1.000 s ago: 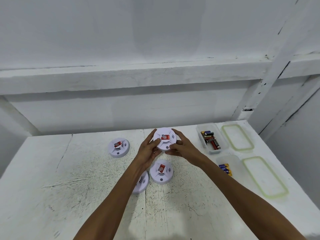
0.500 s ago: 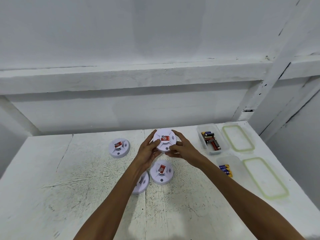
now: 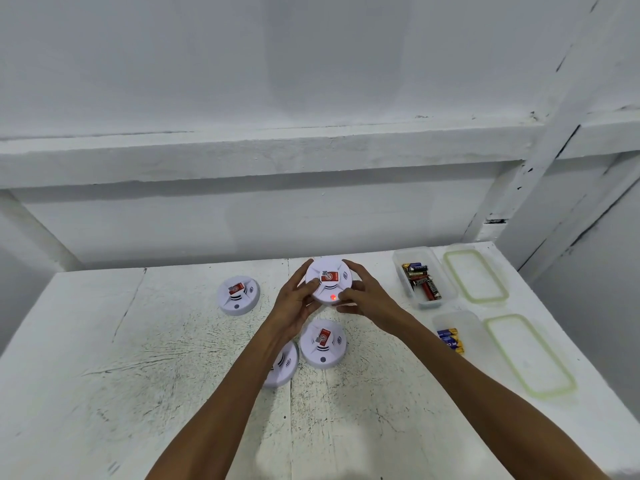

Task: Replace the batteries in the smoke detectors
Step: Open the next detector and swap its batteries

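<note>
White round plastic smoke detector [image 3: 329, 280], red label uppermost, was held over the far middle of the scuffed white bench [image 3: 138, 358]. The left hand [image 3: 294, 303] and right hand [image 3: 369, 299] grasped its rim from opposite sides, fingers curled. A red indicator light [image 3: 333, 297] glowed on its near edge. Three matching detectors lay on the bench: one at left [image 3: 238, 295], one just below the hands [image 3: 322, 342], one partly under the left forearm [image 3: 284, 367]. Two clear plastic tubs [image 3: 446, 275] holding batteries [image 3: 422, 282] stood at right.

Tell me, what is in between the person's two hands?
In the head view, a white smoke detector with a glowing red light sits between the left hand and the right hand; both hands hold its rim.
</note>
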